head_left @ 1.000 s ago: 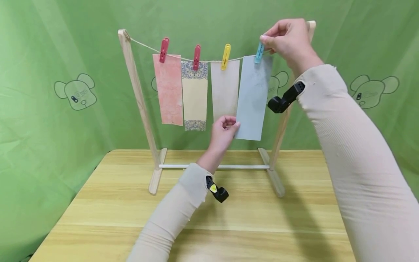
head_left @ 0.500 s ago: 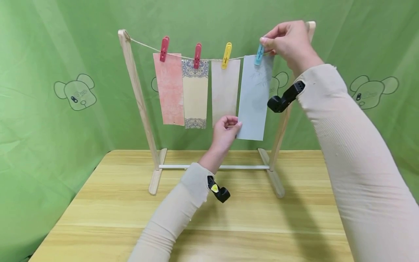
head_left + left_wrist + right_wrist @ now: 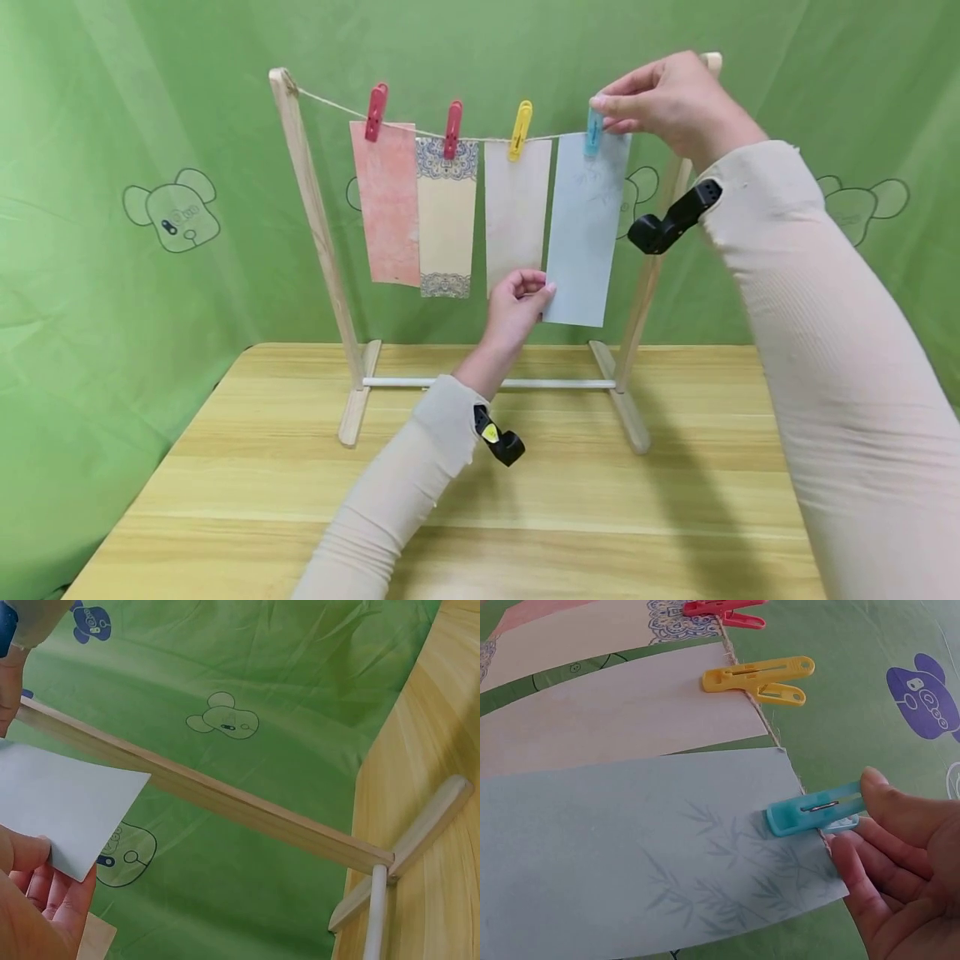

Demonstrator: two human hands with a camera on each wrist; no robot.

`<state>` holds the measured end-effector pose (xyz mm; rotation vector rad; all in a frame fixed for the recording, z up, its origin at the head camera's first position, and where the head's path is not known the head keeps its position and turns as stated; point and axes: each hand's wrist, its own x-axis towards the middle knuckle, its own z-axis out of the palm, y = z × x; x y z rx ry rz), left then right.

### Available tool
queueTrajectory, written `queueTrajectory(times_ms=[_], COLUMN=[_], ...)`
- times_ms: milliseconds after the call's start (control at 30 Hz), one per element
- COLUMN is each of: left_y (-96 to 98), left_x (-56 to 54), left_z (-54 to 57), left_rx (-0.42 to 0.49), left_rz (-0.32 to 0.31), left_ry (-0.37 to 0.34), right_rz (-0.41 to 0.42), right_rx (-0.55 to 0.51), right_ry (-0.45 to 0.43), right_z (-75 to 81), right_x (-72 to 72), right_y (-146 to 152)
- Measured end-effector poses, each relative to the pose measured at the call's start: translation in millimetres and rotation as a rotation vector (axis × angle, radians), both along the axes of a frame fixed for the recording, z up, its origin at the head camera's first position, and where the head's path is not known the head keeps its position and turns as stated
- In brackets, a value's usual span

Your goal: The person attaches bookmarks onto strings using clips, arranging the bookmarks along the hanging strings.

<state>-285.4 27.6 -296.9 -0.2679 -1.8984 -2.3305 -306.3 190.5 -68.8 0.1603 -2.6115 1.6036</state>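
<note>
A pale blue paper strip (image 3: 587, 233) with a faint bamboo print hangs at the right end of a string. A blue clothespin (image 3: 810, 813) sits over its top edge and the string. My right hand (image 3: 675, 104) pinches the clothespin's handle end, thumb on one arm and fingers at the other. Lower down, my left hand (image 3: 516, 308) pinches the strip's left edge near its bottom corner. In the left wrist view the thumb lies on the strip's face and the fingers (image 3: 71, 904) behind it.
Pink (image 3: 386, 204), patterned cream (image 3: 447, 221) and off-white (image 3: 515, 208) strips hang from red (image 3: 377, 112) and yellow (image 3: 520, 132) clothespins. A wooden frame (image 3: 318, 225) with a white crossbar (image 3: 558, 383) stands on the wooden table (image 3: 562, 533), before a green cloth (image 3: 187, 308).
My right wrist and forearm have shifted slightly to the right, the hand still on the blue clothespin. Clothespin and strip top sit a little lower. The left hand has barely moved.
</note>
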Motion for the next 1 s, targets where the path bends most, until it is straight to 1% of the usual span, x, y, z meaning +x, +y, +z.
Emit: queueTrajectory(times_ms=[67,167,333,433,567,700,833,1000], left_y=[-1.1,-2.3,-2.9,-2.9,-5.3,-10.6,-16.9,-26.2], left_x=[-0.2,-0.8,-2.7,-4.5,-4.7,-2.1,2.0,7.3], left_z=[-0.8,-2.6,-6.4,-8.4,-12.6,-19.6,-27.3,-38.3], left_rx=[0.003,0.005,0.005,-0.003,-0.012,-0.027,-0.064,-0.098], left_rz=[-0.004,-0.022,-0.061,-0.065,-0.07,-0.087,-0.105,-0.133], left_ry=[0.0,-0.011,-0.031,-0.045,-0.064,-0.076,-0.09,-0.099], right_rz=[0.0,-0.003,-0.006,-0.007,0.003,0.026,0.024,0.009], right_rx=[-0.017,-0.03,0.005,0.019,0.004,-0.049,-0.101,-0.135], right_ry=[-0.01,0.002,0.035,0.048,0.071,0.087,0.1,0.108], right_z=[0.1,-1.4,-4.4,-4.4,-4.3,-6.5,-11.4,-23.5], right_x=[0.2,0.6,2.7,4.3,5.2,6.6,11.5,21.8], right_y=[0,-2,-7,-11,-14,-13,-10,-1])
